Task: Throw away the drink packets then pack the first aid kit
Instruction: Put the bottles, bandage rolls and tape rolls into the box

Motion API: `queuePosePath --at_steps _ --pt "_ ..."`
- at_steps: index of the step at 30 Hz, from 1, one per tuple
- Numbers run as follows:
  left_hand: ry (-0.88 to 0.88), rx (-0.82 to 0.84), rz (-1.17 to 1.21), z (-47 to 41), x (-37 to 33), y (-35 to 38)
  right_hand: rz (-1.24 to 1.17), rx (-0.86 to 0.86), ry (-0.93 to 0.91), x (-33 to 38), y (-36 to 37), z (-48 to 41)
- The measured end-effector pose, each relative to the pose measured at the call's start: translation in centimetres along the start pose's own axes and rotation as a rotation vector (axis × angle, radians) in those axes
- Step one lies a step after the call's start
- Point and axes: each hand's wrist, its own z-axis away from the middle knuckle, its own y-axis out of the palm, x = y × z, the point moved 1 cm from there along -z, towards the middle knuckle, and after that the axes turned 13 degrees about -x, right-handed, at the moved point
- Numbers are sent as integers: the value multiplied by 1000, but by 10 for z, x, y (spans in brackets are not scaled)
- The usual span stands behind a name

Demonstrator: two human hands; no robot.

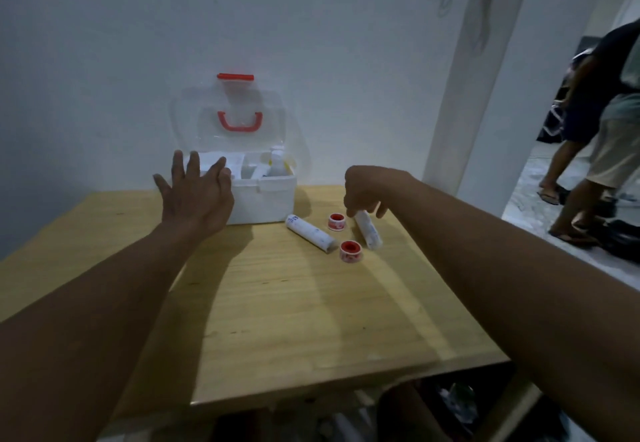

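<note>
Wooden tabletop (294,303) against a white wall holds the open first aid kit (263,195) at its far edge, with the left hand (197,195) spread open beside it. The right hand (367,192) pinches the far end of a bandage roll (369,230), right of the kit. It looks light and soft; a mid-length grip should suit.

A plain white wall (311,25) stands behind a light wooden table (294,303), whose far edge meets it. A white post (464,95) rises past the table's far right corner. Beyond it a pale speckled floor (530,199) shows, where two people (602,122) stand in sandals. The light is dim.
</note>
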Motion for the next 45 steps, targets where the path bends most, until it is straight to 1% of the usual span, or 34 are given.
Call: queuePosePath --at_steps 3,7,10,14,16,18,23,26,28,31,35,40,43,45 --pt "-10 25 -3 1 -1 -1 72 -9 -7 -6 12 3" --pt "-16 42 -10 0 -2 -3 72 -62 -92 -3 23 -4" --pt "-25 53 -29 0 -3 -3 124 -42 -176 2 27 -6" --pt "-35 59 -43 -1 -3 -3 133 -31 -225 0 26 -1" --pt "-36 68 -51 -2 -3 -3 164 17 -262 0 20 4" --pt "-37 78 -61 -2 -3 -4 167 61 -250 0 15 9" --pt "-47 92 -84 -2 -5 -5 11 163 -79 0 14 19" --pt "-46 105 -92 -2 -5 -6 -14 220 -76 2 15 34" --pt "-49 113 -89 -2 -6 -7 2 206 -102 1 19 41" --pt "-53 117 -77 -2 -5 -8 39 156 -92 -2 27 44" --pt "-69 137 -8 -4 -4 -10 1 101 -124 -4 31 47" --pt "-76 42 86 -3 -2 -8 -15 35 -173 -9 31 52" --pt "-93 -77 163 -4 -3 -6 -34 28 -186 -10 28 50" --pt "-82 -142 167 -6 -1 -6 -63 21 -195 -8 18 49"
